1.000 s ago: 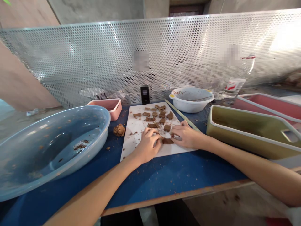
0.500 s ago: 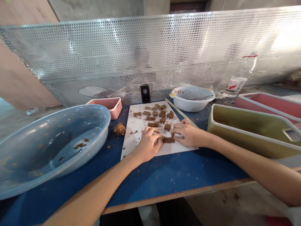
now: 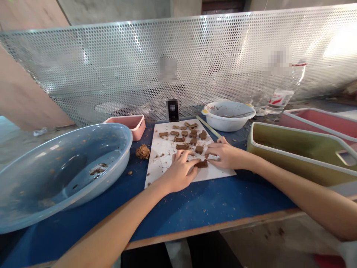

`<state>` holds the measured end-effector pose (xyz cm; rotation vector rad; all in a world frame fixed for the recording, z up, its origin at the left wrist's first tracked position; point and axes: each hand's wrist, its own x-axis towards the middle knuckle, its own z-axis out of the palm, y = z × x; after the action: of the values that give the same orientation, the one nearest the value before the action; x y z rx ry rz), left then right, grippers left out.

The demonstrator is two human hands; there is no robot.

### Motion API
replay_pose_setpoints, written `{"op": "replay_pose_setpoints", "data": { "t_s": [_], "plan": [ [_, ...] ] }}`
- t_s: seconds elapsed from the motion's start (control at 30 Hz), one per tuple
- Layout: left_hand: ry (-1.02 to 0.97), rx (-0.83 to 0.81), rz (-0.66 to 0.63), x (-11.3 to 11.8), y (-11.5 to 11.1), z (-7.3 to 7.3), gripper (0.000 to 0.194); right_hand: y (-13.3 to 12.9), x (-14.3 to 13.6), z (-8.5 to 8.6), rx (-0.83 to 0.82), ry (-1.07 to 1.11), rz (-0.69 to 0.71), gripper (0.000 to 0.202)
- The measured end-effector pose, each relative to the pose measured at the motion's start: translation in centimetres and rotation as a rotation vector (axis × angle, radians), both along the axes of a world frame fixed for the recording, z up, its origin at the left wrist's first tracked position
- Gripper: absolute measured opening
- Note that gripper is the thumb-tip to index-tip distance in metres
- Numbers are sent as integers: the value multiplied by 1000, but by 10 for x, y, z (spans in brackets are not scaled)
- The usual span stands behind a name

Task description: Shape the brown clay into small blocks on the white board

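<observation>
A small brown clay block (image 3: 202, 164) lies near the front of a white board (image 3: 161, 167), between my two hands. My left hand (image 3: 180, 173) holds it at the left end, fingers bent and the index finger reaching over its top. At the right end, the curled fingers and thumb of my right hand (image 3: 227, 155) close on the block's corner; the exact contact is partly hidden. Behind them several more brown pieces stand in loose rows, among them a long block (image 3: 182, 147) and a squarish one (image 3: 199, 149). Crumbs are scattered over the board.
A large blue basin (image 3: 122, 160) fills the left, with a brown lump (image 3: 142, 152) beside it and a pink box (image 3: 138, 130) behind. A thin stick (image 3: 209, 127) and white basin (image 3: 223, 124) are at the back right. Olive (image 3: 292, 167) and pink bins, plus a bottle (image 3: 280, 98), stand farther right.
My left hand has slid a little right, its index finger now over the block. The block has turned slightly, its right end higher. My right hand has shifted slightly.
</observation>
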<state>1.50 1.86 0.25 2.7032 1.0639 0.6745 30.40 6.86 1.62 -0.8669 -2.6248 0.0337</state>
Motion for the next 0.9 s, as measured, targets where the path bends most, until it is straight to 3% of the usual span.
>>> {"op": "replay_pose_setpoints", "data": {
  "t_s": [0.6, 0.9],
  "plan": [
    [128, 98, -18, 16, 0, -3, 39, -1, -6, -11, -19, 33, -28, 10],
    [101, 100, 20, 16, -1, -3, 36, -5, -3, -4, 22, 18, -10, 11]
  ]
}}
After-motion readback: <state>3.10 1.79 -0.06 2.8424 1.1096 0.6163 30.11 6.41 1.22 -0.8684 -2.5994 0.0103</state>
